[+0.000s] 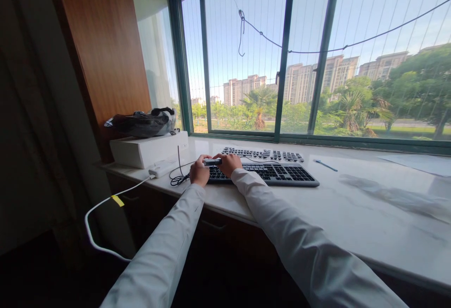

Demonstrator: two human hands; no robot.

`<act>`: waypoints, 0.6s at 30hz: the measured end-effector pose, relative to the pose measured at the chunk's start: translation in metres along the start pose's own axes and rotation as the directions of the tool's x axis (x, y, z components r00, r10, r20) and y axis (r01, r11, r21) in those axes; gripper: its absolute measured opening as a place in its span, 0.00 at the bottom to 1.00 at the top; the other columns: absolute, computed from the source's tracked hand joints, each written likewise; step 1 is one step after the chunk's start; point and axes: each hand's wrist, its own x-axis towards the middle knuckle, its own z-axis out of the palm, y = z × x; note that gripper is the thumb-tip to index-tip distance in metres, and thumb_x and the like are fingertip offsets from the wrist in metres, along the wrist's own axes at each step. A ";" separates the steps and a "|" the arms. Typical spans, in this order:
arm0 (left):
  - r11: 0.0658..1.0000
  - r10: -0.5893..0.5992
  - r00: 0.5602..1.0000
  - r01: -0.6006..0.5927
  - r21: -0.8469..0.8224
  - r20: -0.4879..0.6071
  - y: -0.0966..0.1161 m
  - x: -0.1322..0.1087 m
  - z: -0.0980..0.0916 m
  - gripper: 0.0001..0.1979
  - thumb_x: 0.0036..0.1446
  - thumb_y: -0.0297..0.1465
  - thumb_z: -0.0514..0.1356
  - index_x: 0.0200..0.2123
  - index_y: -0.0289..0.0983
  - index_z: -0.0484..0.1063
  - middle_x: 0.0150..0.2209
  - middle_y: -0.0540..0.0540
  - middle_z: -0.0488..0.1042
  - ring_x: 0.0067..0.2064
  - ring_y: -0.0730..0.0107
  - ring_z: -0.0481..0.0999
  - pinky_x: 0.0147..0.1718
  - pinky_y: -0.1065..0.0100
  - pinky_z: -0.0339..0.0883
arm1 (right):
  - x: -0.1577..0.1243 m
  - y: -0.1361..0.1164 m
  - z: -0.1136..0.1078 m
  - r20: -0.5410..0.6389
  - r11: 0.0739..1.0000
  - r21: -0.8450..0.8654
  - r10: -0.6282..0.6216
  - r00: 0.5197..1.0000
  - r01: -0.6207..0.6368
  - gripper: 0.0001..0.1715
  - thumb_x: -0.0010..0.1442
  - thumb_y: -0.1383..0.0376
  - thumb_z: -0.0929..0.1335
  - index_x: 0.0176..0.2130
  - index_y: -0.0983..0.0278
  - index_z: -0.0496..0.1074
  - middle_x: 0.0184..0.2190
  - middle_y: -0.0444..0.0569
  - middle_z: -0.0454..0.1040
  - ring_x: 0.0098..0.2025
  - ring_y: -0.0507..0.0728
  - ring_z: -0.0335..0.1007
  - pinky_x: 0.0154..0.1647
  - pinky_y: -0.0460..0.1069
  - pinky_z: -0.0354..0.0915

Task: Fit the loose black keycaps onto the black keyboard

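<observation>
Both the left hand [199, 172] and the right hand [230, 163] grasp a small dark device [213, 161], fingers closed on its ends. It sits above the left end of the near keyboard [278, 174] on the marble sill [352, 214].

A small dark oblong gadget [213, 161] with a silvery end lies level between the left hand [199, 172] and the right hand [229, 162], pinched at both ends, just above the left end of the nearer black keyboard [271, 174], which lies flat on the pale counter.
</observation>
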 end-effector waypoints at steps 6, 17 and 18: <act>1.000 0.007 1.000 -0.007 0.008 0.003 -0.001 0.001 0.000 0.12 0.57 0.29 0.55 0.42 0.45 0.76 0.38 0.48 0.80 0.38 0.65 0.76 0.37 0.69 0.65 | 0.000 0.001 0.002 -0.043 1.000 -0.002 -0.019 0.999 0.019 0.22 0.62 0.54 0.64 0.55 0.48 0.71 0.37 0.50 0.79 0.42 0.60 0.75 0.43 0.51 0.64; 1.000 -0.013 1.000 0.013 0.011 0.007 0.004 -0.001 -0.004 0.13 0.55 0.27 0.55 0.41 0.45 0.76 0.37 0.48 0.80 0.39 0.64 0.76 0.36 0.69 0.65 | -0.002 0.000 0.003 -0.042 1.000 0.016 -0.019 0.999 0.020 0.20 0.62 0.54 0.64 0.52 0.49 0.72 0.37 0.50 0.79 0.43 0.60 0.74 0.45 0.52 0.63; 1.000 -0.017 1.000 0.017 0.008 0.011 0.005 -0.001 -0.004 0.13 0.55 0.27 0.55 0.41 0.45 0.76 0.37 0.48 0.79 0.39 0.63 0.76 0.37 0.69 0.65 | -0.002 0.000 0.003 -0.042 1.000 0.013 -0.023 0.999 0.024 0.20 0.62 0.55 0.64 0.52 0.48 0.72 0.37 0.50 0.79 0.43 0.60 0.74 0.44 0.52 0.63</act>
